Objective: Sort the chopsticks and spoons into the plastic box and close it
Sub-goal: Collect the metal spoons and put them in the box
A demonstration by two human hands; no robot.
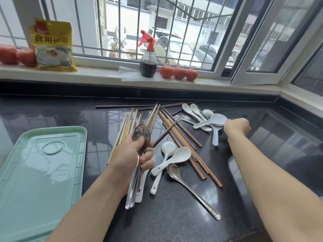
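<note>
Gathering spoons from the counter, box lid not yet off.

The left hand (134,154) is gripping a bundle of metal spoons (138,172); the right hand (236,127) is curling onto a white rice paddle (212,122). Chopsticks (176,137) are lying between the hands, the plastic box (40,172) just left of the left hand. The loose bundle is likely slipping if more spoons are being added.

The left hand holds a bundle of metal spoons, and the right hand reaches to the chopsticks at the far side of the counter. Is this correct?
Not quite. The left hand does hold the bundle of metal spoons, but in the head view the right hand reaches to the white rice paddles at the far side of the counter, not the chopsticks.
</note>
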